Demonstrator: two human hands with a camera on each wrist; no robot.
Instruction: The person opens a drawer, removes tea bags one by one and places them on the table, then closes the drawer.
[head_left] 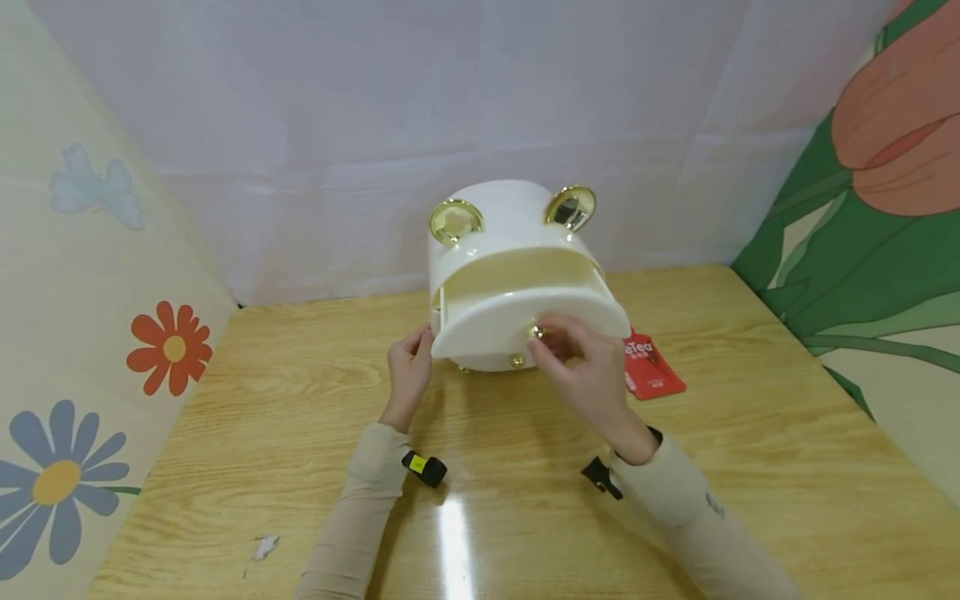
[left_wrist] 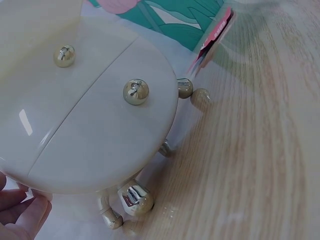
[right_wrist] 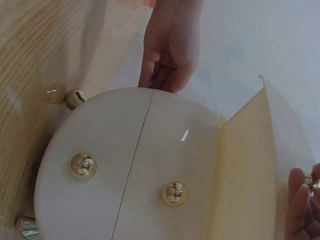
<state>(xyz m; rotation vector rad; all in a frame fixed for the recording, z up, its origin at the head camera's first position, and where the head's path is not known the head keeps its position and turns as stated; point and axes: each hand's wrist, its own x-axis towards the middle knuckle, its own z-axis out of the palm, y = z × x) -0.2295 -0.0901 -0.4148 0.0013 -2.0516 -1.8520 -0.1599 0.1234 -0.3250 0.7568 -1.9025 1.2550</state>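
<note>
A glossy white storage box (head_left: 501,204) with gold ears and rounded drawer fronts stands on the table. Its top drawer (head_left: 480,327) is pulled out, tilted, the front leaning toward me. My right hand (head_left: 588,367) pinches the gold knob (head_left: 536,332) of that drawer between thumb and fingers. At the box's left side, my left hand (head_left: 409,367) holds the edge with bent fingers; the right wrist view shows that hand (right_wrist: 172,47) against the side by the seam between the two lower drawer fronts. Both lower knobs, the upper (right_wrist: 174,194) and lower (right_wrist: 84,166), are untouched.
A red packet (head_left: 654,367) lies on the wooden table (head_left: 300,375) just right of the box. Behind the box hangs a pale cloth (head_left: 337,125). Painted flower panels stand at both sides. Short gold feet (left_wrist: 136,199) carry the box.
</note>
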